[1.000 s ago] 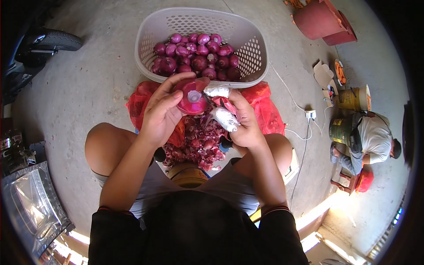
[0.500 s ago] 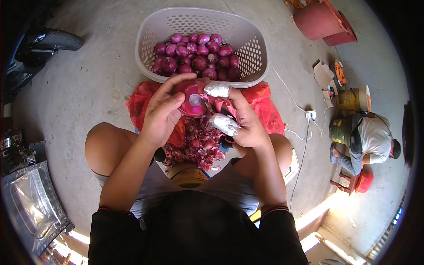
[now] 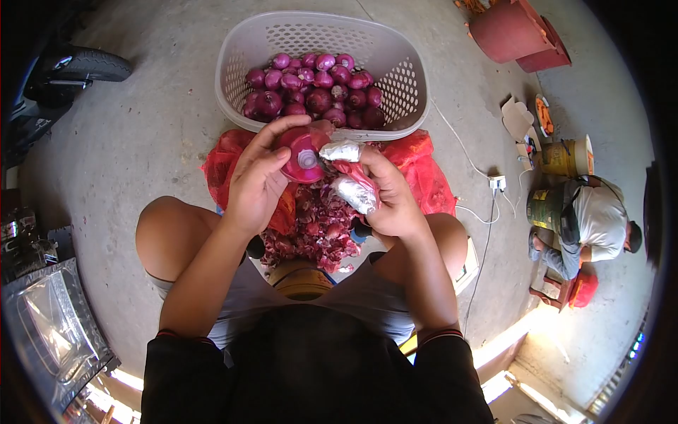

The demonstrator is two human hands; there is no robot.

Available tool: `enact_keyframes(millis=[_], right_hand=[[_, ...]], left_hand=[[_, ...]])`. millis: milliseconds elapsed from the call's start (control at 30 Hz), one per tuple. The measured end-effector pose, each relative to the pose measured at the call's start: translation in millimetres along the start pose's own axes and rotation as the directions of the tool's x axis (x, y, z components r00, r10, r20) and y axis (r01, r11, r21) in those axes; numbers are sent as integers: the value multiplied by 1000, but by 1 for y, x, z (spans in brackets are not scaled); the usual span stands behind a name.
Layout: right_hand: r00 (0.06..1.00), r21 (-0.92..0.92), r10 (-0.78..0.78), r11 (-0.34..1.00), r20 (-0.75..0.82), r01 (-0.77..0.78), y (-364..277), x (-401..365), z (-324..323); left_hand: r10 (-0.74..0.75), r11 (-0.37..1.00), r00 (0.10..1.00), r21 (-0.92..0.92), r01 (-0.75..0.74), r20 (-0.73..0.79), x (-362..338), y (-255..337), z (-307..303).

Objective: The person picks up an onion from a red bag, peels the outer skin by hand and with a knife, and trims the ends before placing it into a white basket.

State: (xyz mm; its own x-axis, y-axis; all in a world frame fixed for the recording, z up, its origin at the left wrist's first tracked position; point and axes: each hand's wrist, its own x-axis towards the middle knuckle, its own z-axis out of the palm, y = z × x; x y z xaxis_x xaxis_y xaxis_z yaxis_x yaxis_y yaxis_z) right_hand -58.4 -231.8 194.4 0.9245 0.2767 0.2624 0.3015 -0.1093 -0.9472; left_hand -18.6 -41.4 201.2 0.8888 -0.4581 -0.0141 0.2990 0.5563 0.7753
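A red onion point(image 3: 302, 161) with a pale cut end facing up is held by my left hand point(image 3: 260, 172), fingers and thumb curled round it. Silvery wrapping covers the thumb and forefinger of my right hand point(image 3: 393, 191), which pinches red onion skin point(image 3: 357, 174) against the onion's right side. Beneath both hands lies a heap of loose onion peelings point(image 3: 318, 230). Red mesh bags point(image 3: 424, 173) spread out on either side of the heap. Just beyond my hands, a grey plastic basket point(image 3: 236, 42) holds many red onions point(image 3: 319, 99).
A yellow bucket point(image 3: 300, 280) sits between my knees. White cables run to a power strip point(image 3: 496, 184) at right. Farther right a person point(image 3: 597, 219) sits bent over near buckets point(image 3: 567, 158). Red tubs point(image 3: 508, 32) stand at upper right, and a motorbike wheel point(image 3: 92, 63) at upper left.
My right thumb and forefinger have come closer together and shifted slightly left, with the onion skin now bunched between them. The onion in my left hand has tilted a little.
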Motion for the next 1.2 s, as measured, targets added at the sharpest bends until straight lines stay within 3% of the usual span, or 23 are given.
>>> enact_keyframes(millis=[133, 233, 333, 433, 533, 667, 733, 800, 900, 1100, 1200], right_hand=[[999, 88, 17, 996, -39, -14, 2, 0, 2], [999, 106, 30, 994, -42, -26, -7, 4, 3], [998, 113, 58, 992, -34, -54, 0, 2, 1], [994, 120, 20, 993, -111, -6, -2, 7, 2], [971, 145, 105, 987, -215, -75, -11, 8, -10], [991, 249, 109, 965, -75, -87, -16, 4, -14], [977, 291, 212, 933, 39, -214, -19, 5, -10], [979, 256, 172, 947, 108, -194, -16, 6, -6], [983, 380, 157, 907, 92, -180, -16, 6, 5], [991, 146, 122, 981, 63, -130, -10, 5, 6], [984, 244, 157, 954, 89, -174, -3, 1, 6]], left_hand=[[24, 1000, 1000, 1, -24, 4, -1, 1, 2], [42, 994, 998, -104, -38, 38, -2, 0, 0], [59, 997, 997, -55, -56, 53, -2, 1, 0], [82, 993, 995, -84, -77, 60, -3, 0, -2], [145, 986, 974, -109, -127, 175, 0, 2, -11], [132, 991, 988, -28, -130, 76, -1, 0, -8], [137, 990, 989, 24, -138, 59, -1, 0, -7], [153, 980, 987, 117, -158, 49, -2, -2, -6], [171, 953, 984, 244, -177, 47, -4, -4, -5], [240, 886, 965, 382, -263, 107, -4, -5, -5], [202, 922, 977, 322, -215, 76, -7, -5, -3]])
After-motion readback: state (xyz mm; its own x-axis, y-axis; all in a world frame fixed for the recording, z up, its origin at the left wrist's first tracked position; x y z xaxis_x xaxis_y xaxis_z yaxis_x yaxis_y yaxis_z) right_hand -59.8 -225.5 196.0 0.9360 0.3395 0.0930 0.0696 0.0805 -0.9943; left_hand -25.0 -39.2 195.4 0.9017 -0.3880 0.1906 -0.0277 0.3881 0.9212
